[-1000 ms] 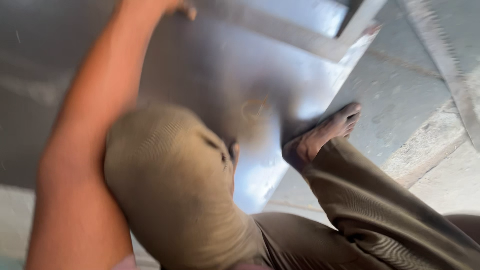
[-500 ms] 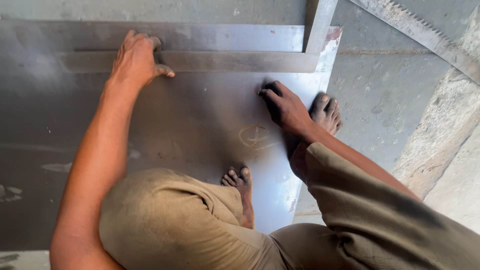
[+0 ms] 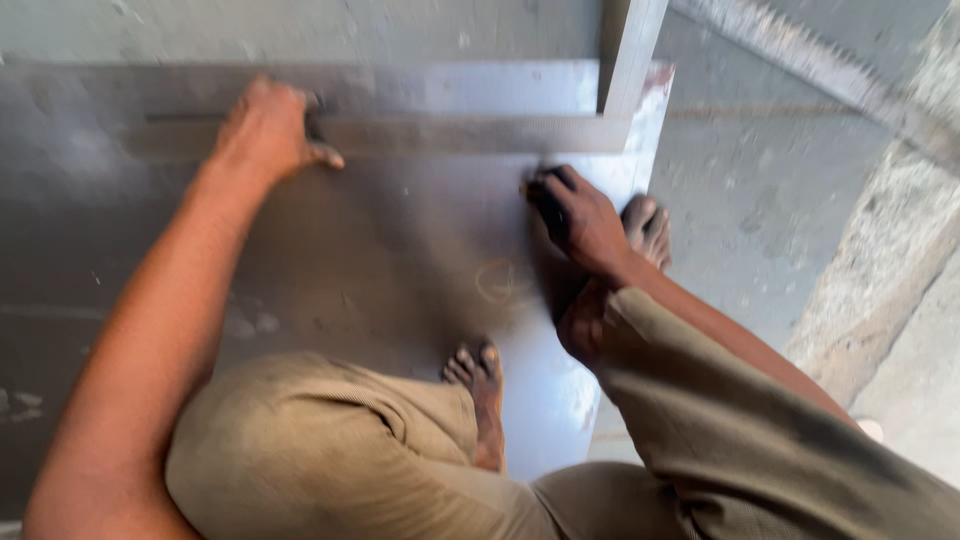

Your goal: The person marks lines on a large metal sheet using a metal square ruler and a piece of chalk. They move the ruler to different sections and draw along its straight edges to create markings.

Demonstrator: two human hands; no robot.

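My left hand (image 3: 268, 128) lies flat, fingers together and pressed down on the long grey metal square (image 3: 440, 135), holding its blade across the far part of the large dull grey steel sheet (image 3: 380, 270) that I squat on. The thumb sticks out to the right along the blade's near edge. Left of this hand the sheet runs on bare to the frame's edge, so there is plenty of open surface that way. The blade runs right to a corner, where the square's other arm (image 3: 632, 55) turns away from me, close along the sheet's right edge.

Below the blade, near that corner, my right hand (image 3: 580, 220) rests on the sheet with its fingers curled together; they look pinched on something small and dark, but it is too blurred to tell what. A faint round scratched mark (image 3: 503, 280) sits just nearer me. My bare left foot (image 3: 480, 385) stands on the sheet between my knees; my right foot (image 3: 645, 228) sits at the sheet's right edge, just behind the right hand. Beyond that edge lies grey concrete floor (image 3: 760, 200), open, with a toothed saw blade (image 3: 810, 65) lying slantwise well apart.
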